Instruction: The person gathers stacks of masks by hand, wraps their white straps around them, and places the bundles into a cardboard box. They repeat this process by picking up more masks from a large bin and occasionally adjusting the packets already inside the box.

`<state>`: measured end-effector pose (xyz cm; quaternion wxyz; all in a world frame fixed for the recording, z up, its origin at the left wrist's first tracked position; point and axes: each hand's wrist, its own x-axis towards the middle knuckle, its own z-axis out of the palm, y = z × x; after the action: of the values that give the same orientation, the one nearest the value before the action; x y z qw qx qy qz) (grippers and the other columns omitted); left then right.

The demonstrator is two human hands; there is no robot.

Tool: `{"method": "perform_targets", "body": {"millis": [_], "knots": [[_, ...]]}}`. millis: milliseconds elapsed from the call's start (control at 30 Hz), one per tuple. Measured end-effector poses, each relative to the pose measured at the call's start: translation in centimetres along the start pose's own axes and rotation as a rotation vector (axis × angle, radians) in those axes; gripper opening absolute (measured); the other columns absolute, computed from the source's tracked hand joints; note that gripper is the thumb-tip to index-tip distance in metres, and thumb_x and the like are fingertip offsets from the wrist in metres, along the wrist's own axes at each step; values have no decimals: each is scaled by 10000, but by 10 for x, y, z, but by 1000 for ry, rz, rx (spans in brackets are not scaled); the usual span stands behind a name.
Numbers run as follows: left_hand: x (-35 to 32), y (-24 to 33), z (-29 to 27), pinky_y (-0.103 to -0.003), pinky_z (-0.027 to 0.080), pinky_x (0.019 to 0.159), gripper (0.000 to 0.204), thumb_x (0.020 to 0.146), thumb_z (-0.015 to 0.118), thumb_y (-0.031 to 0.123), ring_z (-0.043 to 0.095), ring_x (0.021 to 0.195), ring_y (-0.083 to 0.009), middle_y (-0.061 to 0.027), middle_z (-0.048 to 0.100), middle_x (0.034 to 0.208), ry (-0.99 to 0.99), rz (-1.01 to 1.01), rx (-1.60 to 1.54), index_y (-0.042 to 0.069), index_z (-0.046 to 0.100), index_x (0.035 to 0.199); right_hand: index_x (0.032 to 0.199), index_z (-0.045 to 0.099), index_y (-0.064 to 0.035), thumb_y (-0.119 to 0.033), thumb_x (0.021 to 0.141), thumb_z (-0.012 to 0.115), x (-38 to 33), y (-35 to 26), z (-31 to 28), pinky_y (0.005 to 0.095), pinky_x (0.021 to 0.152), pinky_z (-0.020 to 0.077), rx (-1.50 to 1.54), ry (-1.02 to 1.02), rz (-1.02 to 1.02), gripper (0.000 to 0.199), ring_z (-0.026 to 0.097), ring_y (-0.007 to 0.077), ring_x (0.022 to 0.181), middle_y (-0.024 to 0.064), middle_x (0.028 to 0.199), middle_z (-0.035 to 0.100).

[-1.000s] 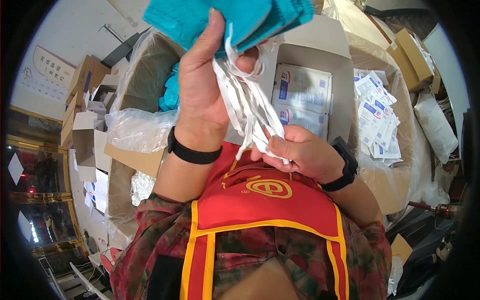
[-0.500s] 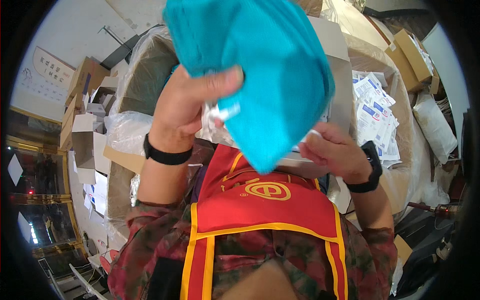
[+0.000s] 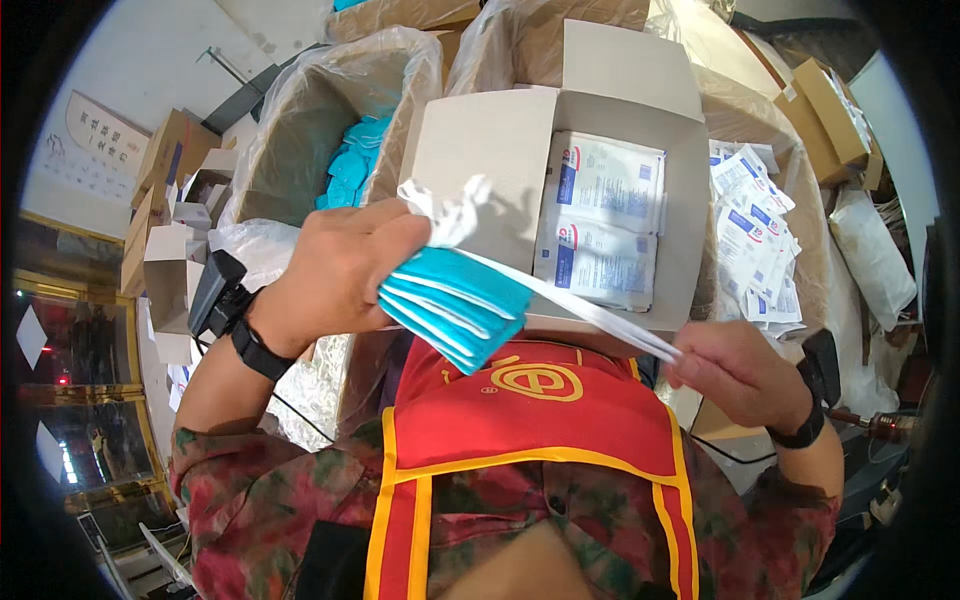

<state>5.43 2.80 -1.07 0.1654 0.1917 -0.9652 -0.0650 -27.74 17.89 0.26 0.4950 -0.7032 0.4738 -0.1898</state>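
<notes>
The left hand (image 3: 335, 275) is clenched around a folded teal cloth bundle (image 3: 455, 305), held in the air in front of the chest, just below the near wall of an open cardboard box (image 3: 470, 150). White ties (image 3: 590, 305) run from the bundle rightward to the right hand (image 3: 740, 375), whose fingers pinch the tie ends; the ties are drawn taut between the hands. The box holds flat white packets (image 3: 600, 215) and stands directly beyond both hands, its near edge close to the bundle. Open room lies only in the narrow gap between box and red apron (image 3: 530, 420). A plastic-lined carton (image 3: 320, 120) containing more teal items stands at left. Half a second ago, the cloth was spread open and raised high before the camera; it is now folded compact and lowered, and the hands have moved apart.
</notes>
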Motion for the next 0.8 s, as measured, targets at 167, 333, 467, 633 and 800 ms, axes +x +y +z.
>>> {"method": "perform_targets", "body": {"millis": [167, 333, 467, 633, 800], "knots": [[-18, -25, 6, -399, 467, 567, 329, 657, 710, 193, 599, 690, -338, -118, 567, 784, 78, -65, 148, 84, 546, 921, 812, 583, -30, -230, 956, 496, -29, -6, -3, 299, 569, 394, 30, 40, 202, 262, 500, 210, 590, 82, 669, 529], [-11, -44, 12, -401, 488, 647, 348, 641, 655, 64, 606, 788, -357, -117, 594, 864, 169, -196, 199, 85, 567, 976, 811, 598, -44, -268, 957, 504, -47, 4, -2, 239, 568, 360, 283, 152, 330, 284, 449, 103, 609, 10, 674, 518], [-15, -58, 14, -422, 488, 664, 331, 638, 648, 51, 608, 812, -357, -109, 620, 897, 165, -287, 230, 87, 585, 961, 808, 594, -30, -289, 940, 532, -51, 2, 0, 229, 541, 348, 256, 157, 326, 298, 445, 87, 587, 1, 655, 512], [-69, -140, -8, -395, 486, 605, 272, 754, 677, 146, 661, 723, -256, -92, 683, 790, 496, -721, 191, 67, 652, 1013, 742, 545, -65, -295, 873, 602, -87, 26, -1, 205, 411, 260, 642, 653, 394, 271, 380, 57, 447, -9, 603, 485], [-11, -68, 0, -196, 417, 432, 209, 816, 708, 117, 574, 613, -59, 1, 638, 842, 754, -764, -1138, 58, 631, 1001, 819, 512, -44, -276, 908, 556, -17, 35, 17, 194, 426, 256, 913, 437, 8, 252, 370, 55, 486, 15, 655, 477]]}}
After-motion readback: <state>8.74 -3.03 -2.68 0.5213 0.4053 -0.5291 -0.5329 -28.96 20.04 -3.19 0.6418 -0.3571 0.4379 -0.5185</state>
